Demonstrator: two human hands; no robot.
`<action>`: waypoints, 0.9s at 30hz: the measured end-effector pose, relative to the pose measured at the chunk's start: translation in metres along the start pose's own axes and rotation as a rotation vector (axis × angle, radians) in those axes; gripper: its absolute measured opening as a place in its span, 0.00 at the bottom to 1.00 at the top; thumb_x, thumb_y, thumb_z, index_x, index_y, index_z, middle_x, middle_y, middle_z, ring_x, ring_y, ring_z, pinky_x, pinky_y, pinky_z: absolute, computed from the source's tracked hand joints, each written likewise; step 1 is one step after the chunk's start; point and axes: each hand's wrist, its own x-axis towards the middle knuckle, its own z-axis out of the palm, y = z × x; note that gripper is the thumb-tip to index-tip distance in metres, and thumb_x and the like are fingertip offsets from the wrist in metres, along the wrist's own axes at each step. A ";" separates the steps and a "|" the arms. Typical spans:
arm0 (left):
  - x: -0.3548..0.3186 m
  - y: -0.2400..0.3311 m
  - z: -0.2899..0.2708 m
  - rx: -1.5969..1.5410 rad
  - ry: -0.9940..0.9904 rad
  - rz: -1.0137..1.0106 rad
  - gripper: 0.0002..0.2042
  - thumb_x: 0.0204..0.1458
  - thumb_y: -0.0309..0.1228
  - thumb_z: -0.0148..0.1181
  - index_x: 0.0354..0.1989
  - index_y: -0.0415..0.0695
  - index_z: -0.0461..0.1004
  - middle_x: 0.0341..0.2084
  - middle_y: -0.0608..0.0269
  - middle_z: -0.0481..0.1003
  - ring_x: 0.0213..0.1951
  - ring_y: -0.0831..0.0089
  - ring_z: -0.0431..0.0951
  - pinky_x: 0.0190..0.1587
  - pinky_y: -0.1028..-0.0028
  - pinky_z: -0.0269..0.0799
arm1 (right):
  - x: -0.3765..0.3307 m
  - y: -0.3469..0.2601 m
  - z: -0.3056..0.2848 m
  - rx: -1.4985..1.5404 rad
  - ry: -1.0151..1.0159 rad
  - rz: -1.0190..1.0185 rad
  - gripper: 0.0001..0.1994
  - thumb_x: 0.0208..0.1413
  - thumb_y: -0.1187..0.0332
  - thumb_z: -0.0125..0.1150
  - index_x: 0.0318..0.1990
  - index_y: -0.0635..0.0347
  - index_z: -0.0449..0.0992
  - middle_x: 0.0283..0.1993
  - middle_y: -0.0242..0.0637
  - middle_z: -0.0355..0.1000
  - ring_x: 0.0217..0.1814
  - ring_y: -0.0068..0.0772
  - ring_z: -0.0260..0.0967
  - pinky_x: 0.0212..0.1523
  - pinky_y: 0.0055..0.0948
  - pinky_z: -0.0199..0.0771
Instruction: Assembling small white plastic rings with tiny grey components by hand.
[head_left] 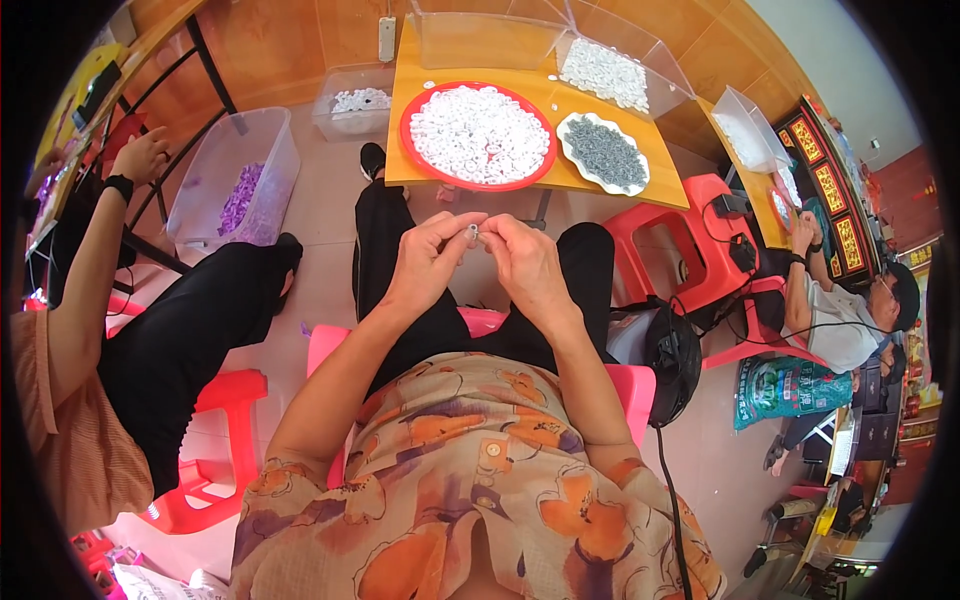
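Above my lap, my left hand (pixel 428 265) and my right hand (pixel 525 268) meet fingertip to fingertip. Pinched between them is a small white piece (pixel 472 231) with a greyish middle; its exact kind is too small to make out. Just beyond, on the wooden table (pixel 420 58), a round red tray (pixel 552 150) is heaped with white plastic pieces (pixel 480 135). Right of it, a white scalloped plate (pixel 640 188) carries many small grey pieces (pixel 605 150).
Clear bins of white pieces (pixel 603 75) stand at the table's back. On the left, a co-worker's arm (pixel 92 250) is near a clear tub (pixel 285 140) with purple pieces. A red stool (pixel 640 225) and a black bag (pixel 672 365) are right of me; another person (pixel 835 320) sits beyond.
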 end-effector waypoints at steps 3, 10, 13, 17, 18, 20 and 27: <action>-0.001 0.001 0.000 0.021 -0.001 0.003 0.13 0.66 0.24 0.59 0.56 0.39 0.84 0.30 0.65 0.77 0.27 0.81 0.74 0.31 0.77 0.70 | -0.001 0.001 0.001 -0.025 0.014 -0.016 0.04 0.65 0.75 0.64 0.43 0.65 0.78 0.33 0.47 0.80 0.36 0.51 0.81 0.38 0.43 0.78; -0.001 0.004 0.001 0.066 0.001 0.007 0.13 0.65 0.23 0.59 0.56 0.40 0.84 0.28 0.64 0.76 0.26 0.80 0.74 0.31 0.75 0.70 | -0.001 0.002 0.001 -0.043 0.002 -0.011 0.04 0.65 0.74 0.64 0.43 0.65 0.78 0.33 0.48 0.79 0.35 0.53 0.80 0.37 0.44 0.78; 0.000 0.003 0.001 0.091 0.002 0.016 0.13 0.65 0.23 0.59 0.55 0.40 0.84 0.28 0.63 0.76 0.27 0.79 0.74 0.31 0.74 0.70 | -0.001 0.000 0.000 -0.048 -0.001 -0.010 0.04 0.65 0.74 0.64 0.43 0.65 0.78 0.33 0.47 0.79 0.35 0.54 0.80 0.37 0.45 0.78; -0.001 0.004 0.000 0.102 0.002 0.010 0.13 0.65 0.23 0.59 0.55 0.40 0.84 0.28 0.62 0.76 0.27 0.78 0.74 0.31 0.74 0.70 | -0.002 0.001 0.000 -0.062 -0.008 -0.009 0.04 0.65 0.73 0.64 0.43 0.65 0.78 0.33 0.47 0.80 0.35 0.53 0.80 0.37 0.45 0.77; -0.001 0.003 0.000 0.100 0.002 0.012 0.13 0.64 0.23 0.59 0.55 0.40 0.84 0.28 0.62 0.76 0.27 0.78 0.74 0.31 0.74 0.70 | -0.002 0.001 0.000 -0.063 -0.008 -0.009 0.04 0.65 0.73 0.64 0.43 0.65 0.78 0.33 0.47 0.80 0.35 0.53 0.80 0.37 0.45 0.77; -0.001 0.004 0.000 0.099 0.003 0.014 0.13 0.64 0.23 0.59 0.55 0.40 0.84 0.28 0.62 0.76 0.27 0.78 0.74 0.31 0.74 0.70 | -0.001 0.000 0.001 -0.048 0.002 -0.017 0.04 0.65 0.73 0.64 0.43 0.64 0.78 0.33 0.47 0.80 0.35 0.54 0.80 0.37 0.45 0.77; -0.002 0.006 -0.001 0.144 -0.016 0.026 0.14 0.66 0.23 0.59 0.57 0.38 0.83 0.29 0.66 0.75 0.30 0.82 0.73 0.33 0.78 0.69 | -0.003 0.001 0.001 -0.052 -0.009 -0.009 0.04 0.65 0.74 0.64 0.42 0.65 0.78 0.33 0.47 0.80 0.35 0.54 0.80 0.37 0.46 0.78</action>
